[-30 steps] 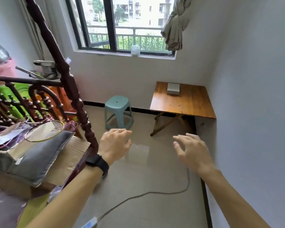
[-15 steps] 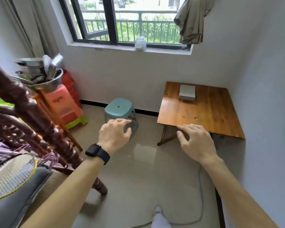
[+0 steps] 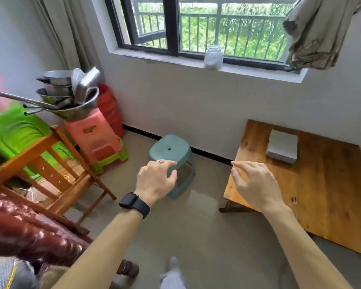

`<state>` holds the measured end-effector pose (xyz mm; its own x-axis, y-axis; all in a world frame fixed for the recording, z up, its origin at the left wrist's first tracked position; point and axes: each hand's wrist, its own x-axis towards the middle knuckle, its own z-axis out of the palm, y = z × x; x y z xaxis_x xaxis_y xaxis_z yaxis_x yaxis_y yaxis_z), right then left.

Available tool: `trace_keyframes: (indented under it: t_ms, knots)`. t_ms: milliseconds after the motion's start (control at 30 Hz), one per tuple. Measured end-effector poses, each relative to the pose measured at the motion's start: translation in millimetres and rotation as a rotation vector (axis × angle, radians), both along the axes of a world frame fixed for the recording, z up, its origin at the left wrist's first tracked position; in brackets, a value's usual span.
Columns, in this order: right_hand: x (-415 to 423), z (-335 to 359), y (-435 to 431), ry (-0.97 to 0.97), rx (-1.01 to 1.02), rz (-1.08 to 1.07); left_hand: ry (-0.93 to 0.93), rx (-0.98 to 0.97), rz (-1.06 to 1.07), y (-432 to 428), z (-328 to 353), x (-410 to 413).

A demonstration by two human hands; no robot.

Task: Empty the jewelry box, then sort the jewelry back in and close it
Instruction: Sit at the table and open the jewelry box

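A closed white jewelry box (image 3: 282,146) lies near the far edge of a low wooden table (image 3: 325,195) against the right wall. My left hand (image 3: 156,180), with a ring and a black watch at the wrist, hangs in the air over a teal plastic stool (image 3: 171,151), fingers loosely curled and holding nothing. My right hand (image 3: 254,184) hovers above the table's near left corner, fingers relaxed and empty. Both hands are well short of the box.
A wooden chair (image 3: 50,174) and stacked pink and green stools (image 3: 98,142) with metal pots (image 3: 71,94) crowd the left. A glass jar (image 3: 213,57) stands on the window sill. Dark carved wood (image 3: 25,236) lies at lower left. Bare floor runs between stool and table.
The view has moved forward and closer to the table and stool. Both hands stay raised and empty, now nearer the table's corner and the stool.
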<state>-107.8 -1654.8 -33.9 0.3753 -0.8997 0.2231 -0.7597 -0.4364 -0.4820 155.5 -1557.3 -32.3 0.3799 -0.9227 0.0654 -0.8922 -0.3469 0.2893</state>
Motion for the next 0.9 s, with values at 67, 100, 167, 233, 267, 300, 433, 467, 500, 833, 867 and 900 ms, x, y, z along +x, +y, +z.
trace_keyframes:
  t_ms: [67,100,167,233,267,300,433,467,500,833,867,900]
  knots:
    - [16.6,-8.2,-36.6,-0.016,0.001,-0.007,0.033,0.016,-0.006,-37.6,-10.0,15.7]
    - [24.9,-11.7,-54.1,-0.023,0.004,-0.015,0.051,0.018,-0.013,-57.9,-13.4,23.4]
    - [41.5,-18.3,-89.9,-0.018,0.011,-0.031,0.074,0.01,-0.042,-101.2,-19.4,38.6]
    - [57.3,-23.5,-124.9,-0.018,0.022,-0.071,0.086,0.008,-0.098,-147.8,-23.4,52.4]
    - [64.6,-25.1,-141.7,-0.019,0.032,-0.097,0.092,0.01,-0.131,-172.5,-23.9,58.1]
    - [71.4,-26.5,-157.3,-0.019,0.04,-0.119,0.093,0.014,-0.166,-197.3,-24.1,62.6]
    - [88.9,-28.1,-216.2,-0.023,0.094,-0.219,0.086,0.064,-0.297,-296.6,-21.2,68.3]
    - [89.3,-28.5,-228.0,-0.035,0.109,-0.252,0.102,0.078,-0.335,-318.6,-21.2,66.1]
    - [88.2,-30.3,-238.0,-0.055,0.129,-0.28,0.127,0.084,-0.37,-338.2,-22.8,63.3]
    - [61.2,-69.3,-334.2,-0.183,0.237,-0.578,0.096,0.195,-0.69,-509.4,-67.6,20.4]
    - [56.9,-71.6,-345.0,-0.179,0.234,-0.602,0.062,0.209,-0.725,-528.0,-69.4,12.9]
    - [52.1,-73.0,-354.2,-0.172,0.23,-0.632,0.025,0.221,-0.767,-544.8,-70.2,4.5]
